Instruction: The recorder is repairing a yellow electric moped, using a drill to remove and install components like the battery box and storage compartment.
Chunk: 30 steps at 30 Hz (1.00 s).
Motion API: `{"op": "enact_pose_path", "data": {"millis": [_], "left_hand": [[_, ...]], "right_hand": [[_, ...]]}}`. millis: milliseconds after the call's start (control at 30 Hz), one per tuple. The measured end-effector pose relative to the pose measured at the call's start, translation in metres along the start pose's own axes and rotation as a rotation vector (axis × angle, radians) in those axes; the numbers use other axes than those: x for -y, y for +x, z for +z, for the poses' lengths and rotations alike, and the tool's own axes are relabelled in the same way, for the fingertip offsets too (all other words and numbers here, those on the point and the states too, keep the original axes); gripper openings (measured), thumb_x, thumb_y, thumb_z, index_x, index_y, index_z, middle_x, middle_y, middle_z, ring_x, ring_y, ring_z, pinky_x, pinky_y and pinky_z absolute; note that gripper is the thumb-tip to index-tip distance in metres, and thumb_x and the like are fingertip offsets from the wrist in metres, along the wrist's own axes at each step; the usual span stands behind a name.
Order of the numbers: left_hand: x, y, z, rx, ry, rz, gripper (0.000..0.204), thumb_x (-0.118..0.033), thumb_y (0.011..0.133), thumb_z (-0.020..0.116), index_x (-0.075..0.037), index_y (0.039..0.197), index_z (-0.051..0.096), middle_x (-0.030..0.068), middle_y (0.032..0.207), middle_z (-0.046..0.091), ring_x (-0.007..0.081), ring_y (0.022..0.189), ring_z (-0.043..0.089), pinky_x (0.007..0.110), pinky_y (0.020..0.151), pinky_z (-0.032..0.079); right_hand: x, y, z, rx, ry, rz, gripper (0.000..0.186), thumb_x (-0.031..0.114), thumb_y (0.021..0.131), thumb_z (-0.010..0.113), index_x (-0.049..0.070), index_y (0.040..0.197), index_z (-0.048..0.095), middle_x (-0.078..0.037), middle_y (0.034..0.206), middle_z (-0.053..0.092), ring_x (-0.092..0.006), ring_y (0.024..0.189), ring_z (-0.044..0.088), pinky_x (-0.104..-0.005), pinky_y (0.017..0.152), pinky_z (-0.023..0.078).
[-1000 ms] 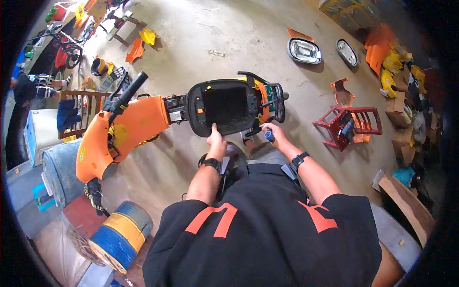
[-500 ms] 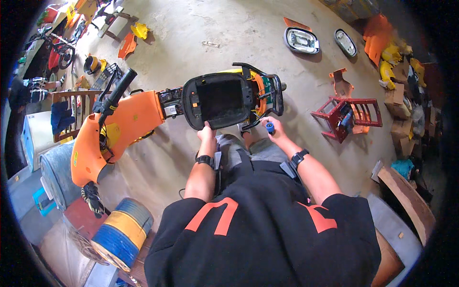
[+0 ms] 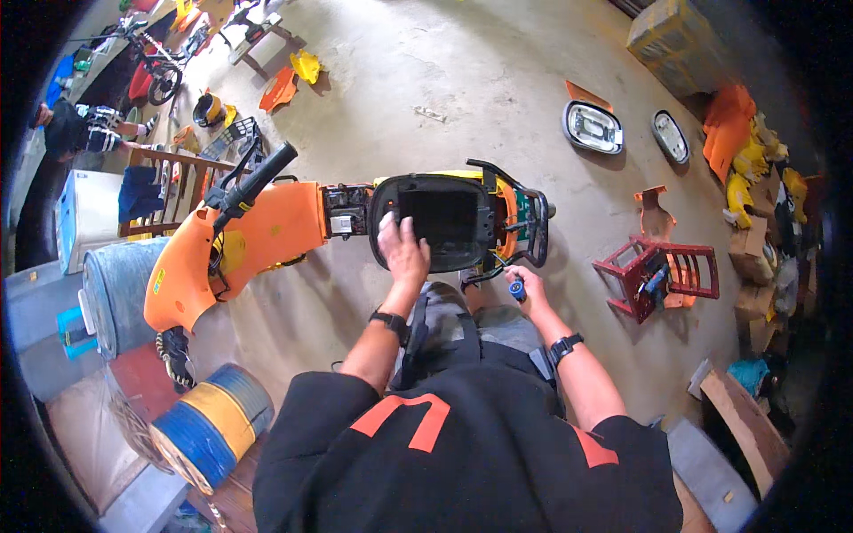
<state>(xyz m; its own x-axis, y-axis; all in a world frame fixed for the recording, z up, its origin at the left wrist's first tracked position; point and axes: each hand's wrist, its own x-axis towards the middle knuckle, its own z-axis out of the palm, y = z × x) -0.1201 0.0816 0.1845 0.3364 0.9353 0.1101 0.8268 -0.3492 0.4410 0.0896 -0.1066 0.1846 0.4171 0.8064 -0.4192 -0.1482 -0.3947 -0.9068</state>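
An orange electric scooter [image 3: 267,218], stripped of its seat, stands crosswise before me with its handlebar at the left. My left hand [image 3: 404,251] is over the near left rim of its black storage bin [image 3: 384,188], fingers spread and holding nothing; whether it touches the rim I cannot tell. In my right hand [image 3: 533,291] is a blue-ended hand tool [image 3: 517,288], its exact kind unclear. The fingers are closed round it, just in front of the black rear rack [image 3: 533,253]. The bin's dark inside shows little detail.
A dark red wooden chair [image 3: 631,280] lies at the right. Two oval seat-like parts [image 3: 593,129] rest on the floor beyond, near yellow and orange panels [image 3: 730,133]. Drums [image 3: 213,426] stand at the lower left. Another person [image 3: 80,133] is at the far left.
My left hand has come up from the bin's near edge to over its left rim, fingers spreading. My right hand still holds the blue-ended tool, turned slightly. The whole view has shifted.
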Motion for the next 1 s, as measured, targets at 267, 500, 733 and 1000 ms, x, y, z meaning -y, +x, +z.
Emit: {"op": "enact_pose_path", "data": {"millis": [267,500,733,1000], "left_hand": [[0.030,0.026,0.037,1.136,0.226,0.575,0.063,-0.049,0.075,0.063,-0.006,0.120,0.051,0.0153,0.120,0.053,0.0307,0.113,0.050,0.048,0.094,0.039],[0.034,-0.025,0.079,0.679,0.405,0.422,0.052,-0.019,0.069,0.069,-0.007,0.116,0.050,0.0121,0.100,0.057,0.0287,0.095,0.057,0.043,0.081,0.044],[-0.001,-0.016,0.044,0.628,0.362,0.492,0.039,-0.014,0.064,0.069,-0.006,0.098,0.050,0.0102,0.092,0.058,0.0267,0.089,0.059,0.042,0.078,0.043],[-0.034,0.015,-0.091,0.433,0.212,0.427,0.038,-0.006,0.070,0.056,-0.006,0.108,0.053,0.0111,0.099,0.060,0.0276,0.096,0.057,0.042,0.077,0.041]], "right_hand": [[-0.010,0.002,-0.005,-0.006,-0.018,0.133,0.008,0.001,0.081,0.055,0.003,0.081,0.062,-0.001,0.091,0.060,-0.0043,0.071,0.049,-0.0196,0.060,0.038],[-0.002,0.001,0.006,-0.018,-0.333,0.003,0.014,0.015,0.087,0.059,0.005,0.096,0.062,-0.001,0.075,0.059,-0.0091,0.072,0.054,-0.0263,0.064,0.044],[-0.060,0.006,-0.006,-0.096,-0.067,-0.115,0.026,0.030,0.090,0.057,0.004,0.092,0.060,-0.006,0.081,0.064,-0.0145,0.073,0.058,-0.0278,0.069,0.046],[-0.049,0.003,-0.019,0.034,0.458,0.221,0.013,0.012,0.079,0.061,0.003,0.088,0.062,-0.004,0.078,0.062,-0.0131,0.069,0.060,-0.0239,0.060,0.046]]}}
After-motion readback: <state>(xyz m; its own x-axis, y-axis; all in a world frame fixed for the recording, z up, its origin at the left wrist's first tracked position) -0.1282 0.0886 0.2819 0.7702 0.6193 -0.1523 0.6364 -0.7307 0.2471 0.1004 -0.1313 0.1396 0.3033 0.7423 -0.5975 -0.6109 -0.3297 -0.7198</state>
